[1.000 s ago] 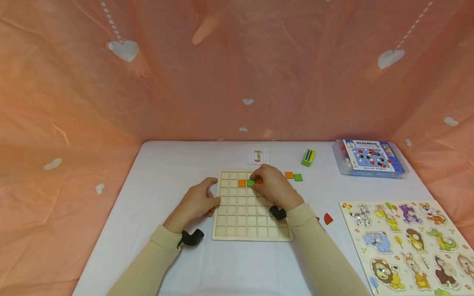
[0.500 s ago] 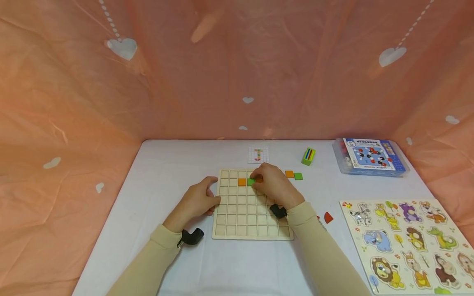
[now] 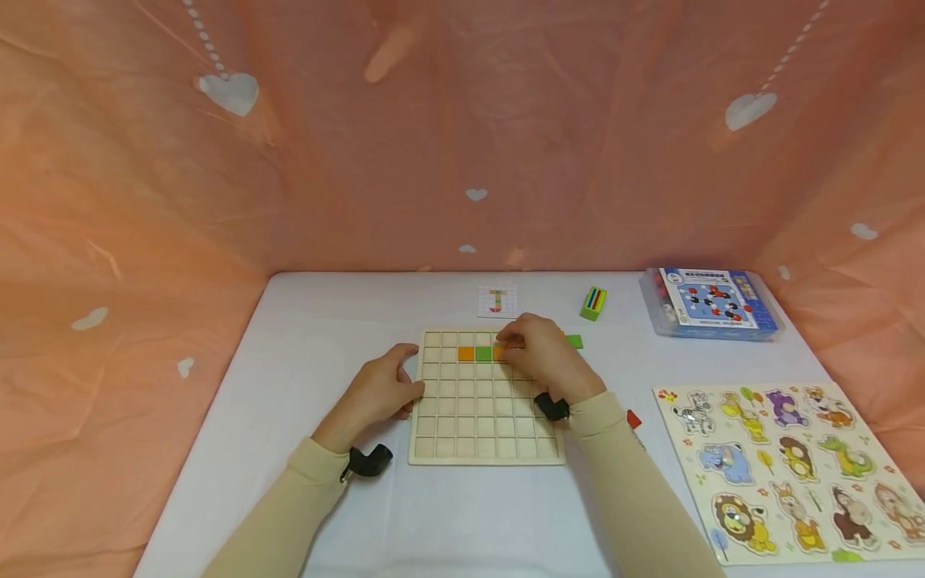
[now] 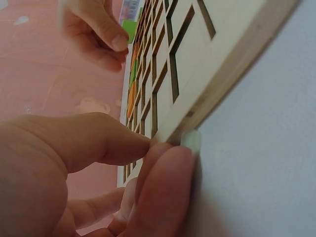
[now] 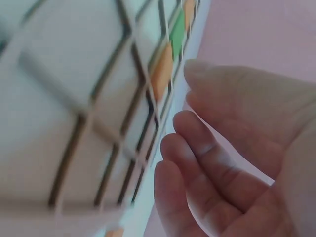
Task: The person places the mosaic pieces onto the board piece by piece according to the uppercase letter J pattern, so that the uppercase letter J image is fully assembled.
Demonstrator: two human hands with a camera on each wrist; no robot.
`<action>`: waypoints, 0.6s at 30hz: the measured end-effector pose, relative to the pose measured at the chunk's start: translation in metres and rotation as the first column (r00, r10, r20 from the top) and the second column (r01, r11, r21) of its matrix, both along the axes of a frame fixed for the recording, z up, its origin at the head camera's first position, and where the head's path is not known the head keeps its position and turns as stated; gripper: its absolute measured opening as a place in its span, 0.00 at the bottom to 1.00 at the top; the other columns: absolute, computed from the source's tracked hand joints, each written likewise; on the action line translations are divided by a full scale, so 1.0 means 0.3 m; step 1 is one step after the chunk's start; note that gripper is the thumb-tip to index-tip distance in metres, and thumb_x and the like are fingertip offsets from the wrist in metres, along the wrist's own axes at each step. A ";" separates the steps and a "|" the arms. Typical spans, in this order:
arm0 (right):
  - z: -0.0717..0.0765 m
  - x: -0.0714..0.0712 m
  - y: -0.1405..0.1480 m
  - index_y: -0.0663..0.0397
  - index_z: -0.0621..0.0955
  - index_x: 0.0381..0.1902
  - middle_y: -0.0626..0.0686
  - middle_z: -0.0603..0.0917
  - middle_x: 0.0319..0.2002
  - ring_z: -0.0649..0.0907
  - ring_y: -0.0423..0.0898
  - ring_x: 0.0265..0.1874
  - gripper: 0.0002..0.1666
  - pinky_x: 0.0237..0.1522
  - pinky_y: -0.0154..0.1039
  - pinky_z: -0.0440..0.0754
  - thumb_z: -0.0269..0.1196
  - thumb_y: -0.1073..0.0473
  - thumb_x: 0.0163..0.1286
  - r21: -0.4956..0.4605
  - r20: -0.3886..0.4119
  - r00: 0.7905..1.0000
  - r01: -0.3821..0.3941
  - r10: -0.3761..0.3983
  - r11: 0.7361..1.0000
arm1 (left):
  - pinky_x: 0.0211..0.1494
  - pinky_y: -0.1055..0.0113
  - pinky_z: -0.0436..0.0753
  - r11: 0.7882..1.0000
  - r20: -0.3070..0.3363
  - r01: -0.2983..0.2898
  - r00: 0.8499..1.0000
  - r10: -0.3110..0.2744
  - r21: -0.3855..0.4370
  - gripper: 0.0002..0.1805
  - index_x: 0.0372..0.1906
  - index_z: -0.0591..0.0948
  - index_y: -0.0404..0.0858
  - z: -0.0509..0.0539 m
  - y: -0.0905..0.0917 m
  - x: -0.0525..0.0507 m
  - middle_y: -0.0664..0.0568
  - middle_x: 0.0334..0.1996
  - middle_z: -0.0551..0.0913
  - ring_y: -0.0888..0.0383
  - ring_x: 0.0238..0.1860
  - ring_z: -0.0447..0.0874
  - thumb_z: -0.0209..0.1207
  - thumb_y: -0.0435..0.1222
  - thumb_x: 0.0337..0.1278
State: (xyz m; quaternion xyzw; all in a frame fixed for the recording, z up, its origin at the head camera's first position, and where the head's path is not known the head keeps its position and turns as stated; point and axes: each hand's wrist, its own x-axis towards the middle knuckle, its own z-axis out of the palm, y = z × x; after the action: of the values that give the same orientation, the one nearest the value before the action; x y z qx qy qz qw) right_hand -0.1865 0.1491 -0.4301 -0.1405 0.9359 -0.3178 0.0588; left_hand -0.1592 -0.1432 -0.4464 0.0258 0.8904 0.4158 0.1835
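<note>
The see-through box (image 3: 708, 317) is sitting far back on your right, and its label (image 3: 711, 293) is showing red, black and white balls and some writing, but the words are too small to read. The little card (image 3: 497, 302) behind the board is showing colored squares that are making a shape like the letter J. The board (image 3: 486, 408) is lying flat on the white table (image 3: 347, 313) in front of you, and it is looking pale, like wood, with thin raised lines making rows of square holes. In the second row from the far side, an orange square (image 3: 466, 354), a green square (image 3: 483, 354) and another orange square (image 5: 162, 74) are sitting side by side. Your left hand (image 3: 376, 389) is pinching the left edge of the board, thumb against fingers. Your right hand (image 3: 545, 353) is hanging over that row by the second orange one, with its fingers softly bent, spread apart and holding nothing. A loose green square (image 3: 574, 341) is lying past your right hand, and a red piece (image 3: 633, 419) is peeking out by your right sleeve (image 3: 625, 474). The animal puzzle (image 3: 702, 498) is resting near you on the right.
</note>
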 end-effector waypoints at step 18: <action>0.029 0.105 0.242 0.51 0.91 0.54 0.52 0.89 0.47 0.85 0.51 0.47 0.14 0.56 0.52 0.86 0.68 0.54 0.76 0.070 0.062 0.987 0.146 -0.151 0.987 | 0.32 0.65 0.88 1.000 0.015 -0.005 1.000 0.005 -0.001 0.40 0.81 0.67 0.40 0.002 -0.026 -0.011 0.47 0.33 0.84 0.56 0.25 0.85 0.67 0.35 0.67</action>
State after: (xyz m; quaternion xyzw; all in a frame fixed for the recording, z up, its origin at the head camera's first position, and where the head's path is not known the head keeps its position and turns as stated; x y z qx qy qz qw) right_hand -0.1549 0.2218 -0.4216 -0.0577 0.9510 -0.2953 0.0710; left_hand -0.1626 -0.1510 -0.4459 0.0204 0.8891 0.4161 0.1894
